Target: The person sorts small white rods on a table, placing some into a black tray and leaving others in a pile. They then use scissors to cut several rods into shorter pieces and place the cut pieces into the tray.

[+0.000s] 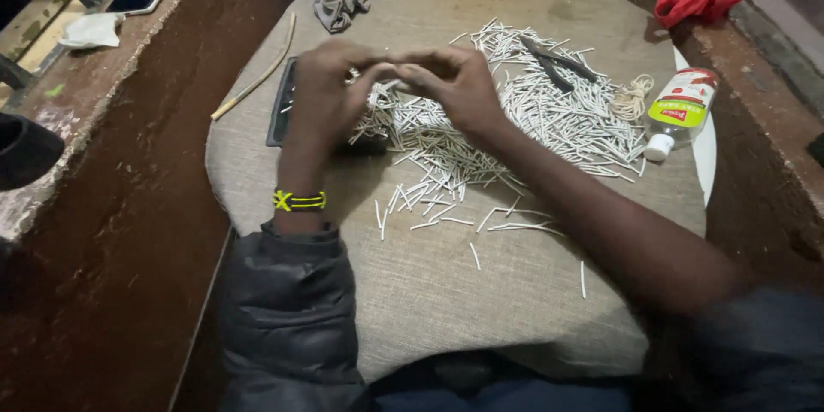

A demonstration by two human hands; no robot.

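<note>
Thin white sticks (515, 112) lie heaped on the cloth-covered counter (481, 292); I see my left hand (326, 94) and right hand (459, 81) meeting above them, fingers pinched together on a few sticks. Pliers (556, 63) rest nearby.

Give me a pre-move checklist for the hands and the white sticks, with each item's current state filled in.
1. Left hand and right hand meet above the white sticks: ok.
2. A stick pinched between the fingertips: cannot tell, too small.
3. Pile lies on the cloth-covered board, none over its edge: ok.
4. Dark tool lying on the pile, clear of both hands: ok.
5. Bottle lies on its side at the board's edge: not ok.
</note>
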